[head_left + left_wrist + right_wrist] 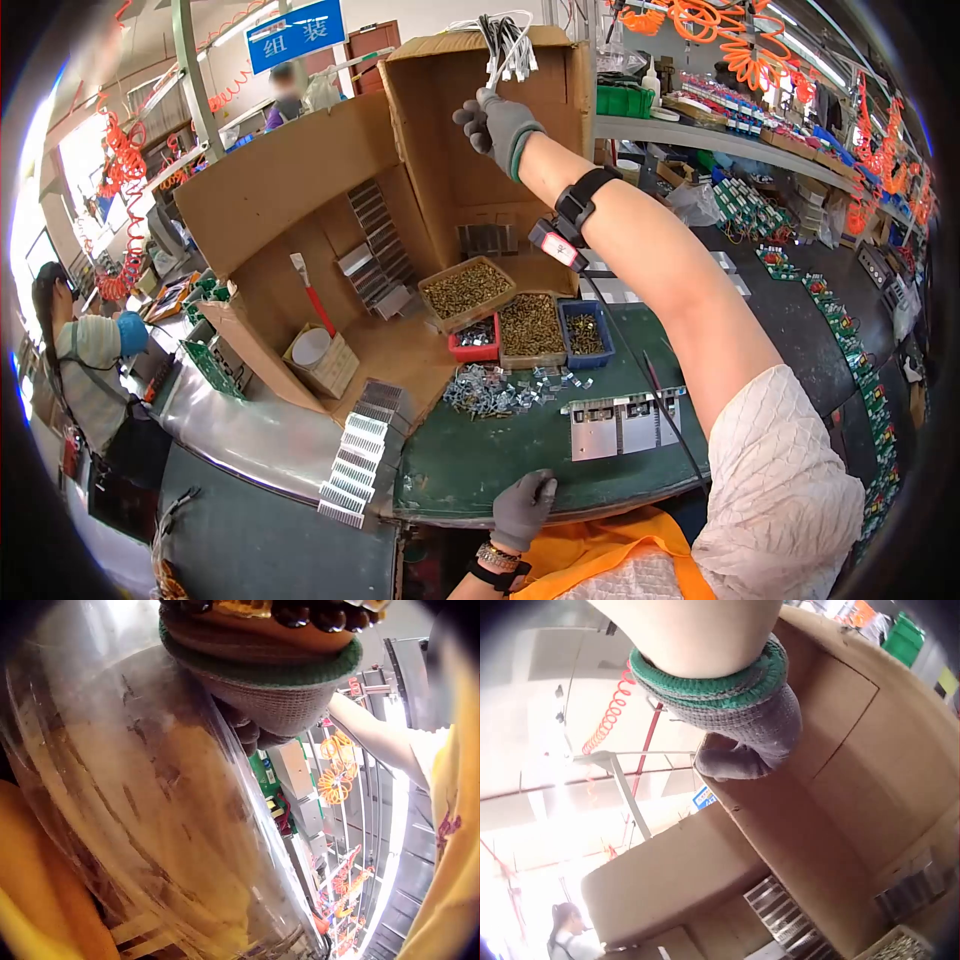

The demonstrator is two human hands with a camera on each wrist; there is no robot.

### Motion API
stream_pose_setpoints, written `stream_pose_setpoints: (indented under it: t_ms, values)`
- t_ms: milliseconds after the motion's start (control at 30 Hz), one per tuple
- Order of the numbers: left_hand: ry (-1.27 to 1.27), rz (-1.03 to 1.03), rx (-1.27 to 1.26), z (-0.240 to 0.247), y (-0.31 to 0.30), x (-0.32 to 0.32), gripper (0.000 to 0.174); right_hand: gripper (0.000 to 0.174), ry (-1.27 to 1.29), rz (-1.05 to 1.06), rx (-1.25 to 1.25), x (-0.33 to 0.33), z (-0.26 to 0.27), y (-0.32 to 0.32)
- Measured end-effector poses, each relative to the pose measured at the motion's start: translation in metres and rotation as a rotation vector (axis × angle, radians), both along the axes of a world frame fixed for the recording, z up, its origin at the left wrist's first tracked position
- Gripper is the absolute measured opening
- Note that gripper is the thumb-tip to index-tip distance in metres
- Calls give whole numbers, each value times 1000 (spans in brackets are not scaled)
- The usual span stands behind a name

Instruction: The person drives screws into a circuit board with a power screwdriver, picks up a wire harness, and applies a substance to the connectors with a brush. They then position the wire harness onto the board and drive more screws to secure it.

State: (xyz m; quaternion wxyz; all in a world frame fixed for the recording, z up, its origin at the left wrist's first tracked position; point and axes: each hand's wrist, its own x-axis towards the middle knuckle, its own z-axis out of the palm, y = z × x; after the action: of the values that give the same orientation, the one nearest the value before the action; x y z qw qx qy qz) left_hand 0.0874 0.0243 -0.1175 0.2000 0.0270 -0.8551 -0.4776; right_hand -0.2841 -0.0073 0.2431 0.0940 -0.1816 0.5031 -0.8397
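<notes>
My gloved right hand (505, 130) is raised to the top of the tall cardboard box (480, 110), pinching a white cable (493, 80) at its fingertips. That cable leads into a bundle of white cables (505, 48) draped over the box's top edge. In the right wrist view the curled glove (750, 746) shows against the box, with the cables hidden. My gloved left hand (524, 508) rests by the front edge of the green work mat (480, 475), fingers loosely curled and holding nothing. The left wrist view shows this glove (262, 709) beside the shiny table edge.
Bins of small brass parts (530, 325), a red bin (474, 340) and a blue bin (587, 335) stand mid-table behind loose metal clips (490, 392). Metal plates (595, 438) lie at right, stacked heat sinks (360, 455) at left. Another person (95, 370) sits far left.
</notes>
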Motion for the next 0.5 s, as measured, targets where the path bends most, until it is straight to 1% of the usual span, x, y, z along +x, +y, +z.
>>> stream_pose_setpoints:
  t_ms: [33,100,200,267,333,433,467,500]
  values:
    - [-2,-2,5,1,-1,0,13,30,-8,-3,-9,0,-3,1]
    - [71,1,-68,4,0,0,13,30,-4,-10,-16,3,-6,9]
    - [68,-9,-99,1,-1,0,12,33,-18,-12,-28,14,-2,25]
    - [73,-10,-95,-1,0,-1,13,34,62,-62,70,20,2,38]
    - [77,-12,-96,0,-1,0,13,35,97,-86,82,27,11,50]
    - [110,-13,-96,3,0,0,13,34,278,-203,186,40,28,70]
    - [96,-16,-104,1,0,0,13,34,281,-203,185,42,35,77]
    - [80,-17,-113,-1,0,1,13,34,315,-267,229,44,41,83]
